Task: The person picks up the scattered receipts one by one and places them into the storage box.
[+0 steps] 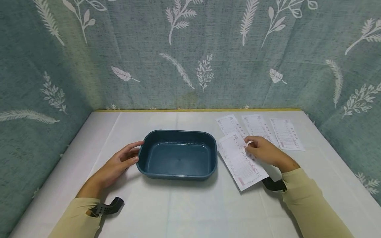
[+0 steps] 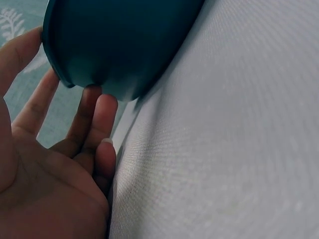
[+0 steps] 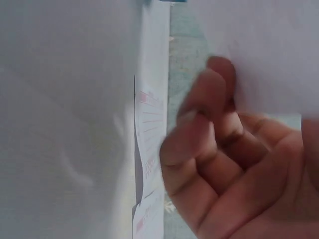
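Observation:
A dark teal plastic tub stands on the white-covered table. My left hand is at its left end, fingertips touching the outer wall and rim; in the left wrist view the fingers are extended against the tub. To the right of the tub, my right hand pinches a printed paper form by its right edge. The form is tilted and raised off the table. In the right wrist view its pale back rises above the curled fingers.
Behind the held form lie three similar printed sheets: a left one, a middle one and a right one. Leaf-patterned green cloth walls in the table's back and sides. A black strap is on the left wrist.

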The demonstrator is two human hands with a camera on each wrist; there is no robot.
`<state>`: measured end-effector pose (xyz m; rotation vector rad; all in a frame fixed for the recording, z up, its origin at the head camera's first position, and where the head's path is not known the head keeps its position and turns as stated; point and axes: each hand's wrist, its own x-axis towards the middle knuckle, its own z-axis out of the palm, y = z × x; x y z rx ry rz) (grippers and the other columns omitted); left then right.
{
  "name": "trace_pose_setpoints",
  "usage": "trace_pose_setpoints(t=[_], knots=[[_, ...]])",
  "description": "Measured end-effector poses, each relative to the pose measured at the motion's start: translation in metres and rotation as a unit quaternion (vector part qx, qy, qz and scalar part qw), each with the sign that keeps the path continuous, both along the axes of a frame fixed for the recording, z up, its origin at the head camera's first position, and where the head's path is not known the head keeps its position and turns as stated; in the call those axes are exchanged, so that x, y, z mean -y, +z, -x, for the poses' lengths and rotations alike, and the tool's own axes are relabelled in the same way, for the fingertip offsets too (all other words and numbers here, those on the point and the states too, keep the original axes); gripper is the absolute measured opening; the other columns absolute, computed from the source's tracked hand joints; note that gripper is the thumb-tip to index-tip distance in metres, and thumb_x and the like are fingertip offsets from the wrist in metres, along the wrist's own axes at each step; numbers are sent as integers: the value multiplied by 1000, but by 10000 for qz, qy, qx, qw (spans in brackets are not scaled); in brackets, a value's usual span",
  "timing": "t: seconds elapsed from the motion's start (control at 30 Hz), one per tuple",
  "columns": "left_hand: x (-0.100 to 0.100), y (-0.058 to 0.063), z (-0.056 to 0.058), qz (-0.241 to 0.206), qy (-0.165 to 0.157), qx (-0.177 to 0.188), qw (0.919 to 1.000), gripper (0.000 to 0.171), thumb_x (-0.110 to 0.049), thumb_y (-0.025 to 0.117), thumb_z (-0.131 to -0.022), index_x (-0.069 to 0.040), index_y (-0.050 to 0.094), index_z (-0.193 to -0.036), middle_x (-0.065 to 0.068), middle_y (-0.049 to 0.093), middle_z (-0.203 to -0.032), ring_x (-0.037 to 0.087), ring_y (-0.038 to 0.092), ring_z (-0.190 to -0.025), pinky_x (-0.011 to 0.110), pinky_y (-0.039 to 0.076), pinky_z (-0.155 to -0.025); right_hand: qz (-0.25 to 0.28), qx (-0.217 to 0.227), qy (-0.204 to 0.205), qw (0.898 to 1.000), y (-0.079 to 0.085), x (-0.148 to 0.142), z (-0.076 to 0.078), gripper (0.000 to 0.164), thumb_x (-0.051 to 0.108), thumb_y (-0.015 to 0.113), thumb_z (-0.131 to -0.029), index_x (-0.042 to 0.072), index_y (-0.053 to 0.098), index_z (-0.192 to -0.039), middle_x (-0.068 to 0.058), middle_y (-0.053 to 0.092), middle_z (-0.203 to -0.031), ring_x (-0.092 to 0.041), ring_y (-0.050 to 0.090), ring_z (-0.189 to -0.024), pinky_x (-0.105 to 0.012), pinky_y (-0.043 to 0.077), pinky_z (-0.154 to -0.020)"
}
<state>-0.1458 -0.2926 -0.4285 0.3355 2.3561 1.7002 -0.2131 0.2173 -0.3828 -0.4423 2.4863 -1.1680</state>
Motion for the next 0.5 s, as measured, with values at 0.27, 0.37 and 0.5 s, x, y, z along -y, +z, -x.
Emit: trace_pose_setpoints(t=[0.27, 0.37, 0.5], knots=[[2, 0, 0, -99, -97, -45, 9999, 56, -19, 54, -104, -18, 33, -156, 23, 39, -151, -3, 47, -125, 10, 40, -97, 171, -392, -547, 9976, 0, 3, 0, 28, 5, 50, -98, -2, 54, -124, -11, 62, -93, -17, 55, -76, -25, 47, -66], [2, -1, 1, -62, -106, -52, 9999, 56, -19, 54, -104, -19, 33, -156, 23, 39, -152, -4, 46, -125, 10, 40, -97, 141, -604, -858, 9944, -1, 4, 0, 32, 5, 50, -96, -2, 54, -128, -12, 62, -94, -17, 55, -77, -25, 46, -69], [1, -1, 1, -52, -77, -30, 10000, 56, -21, 54, -104, -18, 33, -156, 23, 38, -153, -4, 45, -125, 9, 39, -97, 121, -828, -1228, 9889, 0, 5, 0, 37, 8, 50, -98, -1, 53, -133, -12, 60, -94, -16, 52, -77, -26, 45, -69]])
